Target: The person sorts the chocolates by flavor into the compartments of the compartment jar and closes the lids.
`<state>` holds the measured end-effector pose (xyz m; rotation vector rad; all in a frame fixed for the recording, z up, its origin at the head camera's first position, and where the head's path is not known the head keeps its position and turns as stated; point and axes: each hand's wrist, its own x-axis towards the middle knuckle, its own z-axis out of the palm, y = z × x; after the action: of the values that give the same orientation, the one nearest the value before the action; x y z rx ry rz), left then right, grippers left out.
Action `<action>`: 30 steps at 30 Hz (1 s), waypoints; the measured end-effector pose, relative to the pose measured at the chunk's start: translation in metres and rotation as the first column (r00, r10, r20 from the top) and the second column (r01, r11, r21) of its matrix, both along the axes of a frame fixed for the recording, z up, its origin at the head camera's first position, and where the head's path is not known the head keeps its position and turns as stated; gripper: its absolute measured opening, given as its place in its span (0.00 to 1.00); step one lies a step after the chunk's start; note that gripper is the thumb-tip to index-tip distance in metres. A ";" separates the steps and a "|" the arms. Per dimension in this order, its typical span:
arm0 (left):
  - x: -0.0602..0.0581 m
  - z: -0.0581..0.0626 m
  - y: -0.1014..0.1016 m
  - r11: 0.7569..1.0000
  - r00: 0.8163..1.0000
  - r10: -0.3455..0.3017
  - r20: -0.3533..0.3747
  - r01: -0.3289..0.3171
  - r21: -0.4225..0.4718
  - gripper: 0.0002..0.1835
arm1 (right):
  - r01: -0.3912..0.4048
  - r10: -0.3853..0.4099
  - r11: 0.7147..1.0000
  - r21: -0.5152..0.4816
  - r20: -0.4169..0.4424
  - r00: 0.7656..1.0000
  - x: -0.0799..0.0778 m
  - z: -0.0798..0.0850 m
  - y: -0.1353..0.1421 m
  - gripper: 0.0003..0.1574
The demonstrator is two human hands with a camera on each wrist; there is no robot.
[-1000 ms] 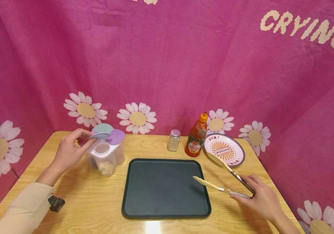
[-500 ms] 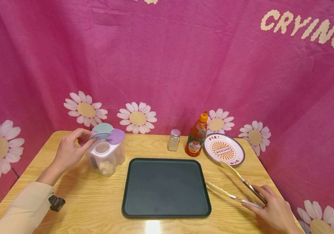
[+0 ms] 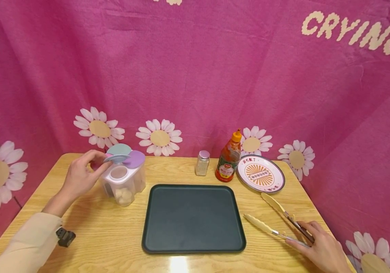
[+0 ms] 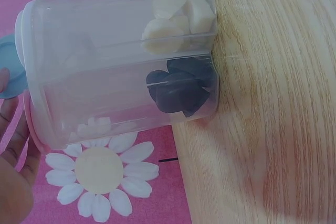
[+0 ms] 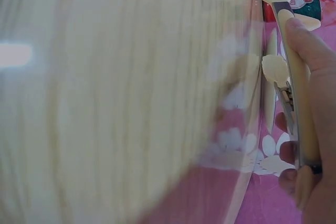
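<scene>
At the left, a clear container (image 3: 124,185) has a lid top of several coloured flaps. My left hand (image 3: 83,172) pinches its raised blue flap (image 3: 119,159), leaving a round opening uncovered. Through the container's wall in the left wrist view, pale round slices (image 4: 165,35) fill part of one compartment, and dark pieces (image 4: 181,90) lie in another. On the right, my right hand (image 3: 323,246) grips tongs (image 3: 259,223) by their handle end. Their cream tips are spread apart and point toward the back left, between tray and plate. The tongs hold nothing.
A dark tray (image 3: 194,220) lies at the middle of the wooden table (image 3: 96,235). Behind it stand a small shaker jar (image 3: 202,165) and a red sauce bottle (image 3: 227,161). A patterned plate (image 3: 277,176) lies at the back right. Pink cloth (image 3: 188,76) hangs behind.
My right hand has drawn the tongs back toward the right and front, so their tips have left the tray and plate. My left hand and the raised flap have stayed put.
</scene>
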<state>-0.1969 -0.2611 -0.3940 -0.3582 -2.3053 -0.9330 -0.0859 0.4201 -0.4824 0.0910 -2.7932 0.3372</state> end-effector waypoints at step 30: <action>-0.001 -0.002 -0.001 1.000 1.000 -0.011 -0.018 0.011 -0.010 0.12 | -0.212 0.227 0.966 0.149 -0.093 0.969 -0.039 0.042 -0.048 0.42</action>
<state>-0.1974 -0.2624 -0.3957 -0.3830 -2.2943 -0.9202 -0.1248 0.3719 -0.4400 0.4419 -2.6981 0.1832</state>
